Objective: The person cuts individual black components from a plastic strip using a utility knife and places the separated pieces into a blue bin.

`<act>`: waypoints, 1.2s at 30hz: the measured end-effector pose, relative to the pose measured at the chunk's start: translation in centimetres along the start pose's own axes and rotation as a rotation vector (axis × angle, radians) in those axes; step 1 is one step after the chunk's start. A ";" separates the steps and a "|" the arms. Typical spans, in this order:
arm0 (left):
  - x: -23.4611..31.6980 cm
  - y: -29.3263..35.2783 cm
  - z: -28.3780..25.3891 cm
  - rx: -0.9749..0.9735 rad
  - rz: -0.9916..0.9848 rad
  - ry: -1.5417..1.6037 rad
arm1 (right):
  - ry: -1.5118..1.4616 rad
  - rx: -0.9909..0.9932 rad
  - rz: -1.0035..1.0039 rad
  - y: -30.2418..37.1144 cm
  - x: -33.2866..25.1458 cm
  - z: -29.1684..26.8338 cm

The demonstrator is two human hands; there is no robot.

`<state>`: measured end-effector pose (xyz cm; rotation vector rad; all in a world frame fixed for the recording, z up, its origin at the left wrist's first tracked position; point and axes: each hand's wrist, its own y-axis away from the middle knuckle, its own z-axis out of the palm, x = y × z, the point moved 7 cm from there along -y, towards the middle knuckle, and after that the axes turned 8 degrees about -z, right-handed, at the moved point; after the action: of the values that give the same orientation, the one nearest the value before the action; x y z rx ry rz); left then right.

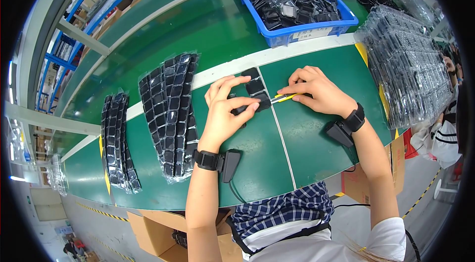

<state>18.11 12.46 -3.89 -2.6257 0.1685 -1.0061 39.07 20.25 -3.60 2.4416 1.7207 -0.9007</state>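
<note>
On the green table in front of me lies a short column of flat black rectangular pieces (254,82). My left hand (223,108) is bent around its near end, thumb and fingers pinching a small black piece that my fingers partly cover. From the right, my right hand (319,91) grips a slim yellow tool (286,97) with a narrow pointed tip. That tip meets the edge of the black pieces, close to my left thumb. Whether the tip touches or passes under the edge, I cannot tell.
Left of my hands lie a wide stack (170,118) and a narrower stack (118,140) of black pieces in clear plastic. A blue bin (316,31) heaped with black pieces stands at the back. Clear trays (408,66) are piled right; an open carton (153,235) sits below.
</note>
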 end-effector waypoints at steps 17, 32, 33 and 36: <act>-1.4 -0.5 1.3 -0.036 -0.085 -0.025 | -0.009 0.017 -0.113 -1.1 0.1 1.5; -1.9 -0.2 -0.6 0.039 -0.118 0.064 | -0.096 -0.070 0.062 0.6 1.6 -0.8; -2.1 -0.1 -1.2 0.049 -0.124 0.015 | -0.078 -0.034 0.068 0.6 1.6 -0.8; -2.9 0.5 -2.4 0.062 -0.192 -0.149 | -0.030 0.020 0.079 0.4 1.3 -0.9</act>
<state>14.39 12.03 -4.18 -2.6845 -0.1500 -0.8538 40.14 21.47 -3.60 2.4762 1.6007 -0.9452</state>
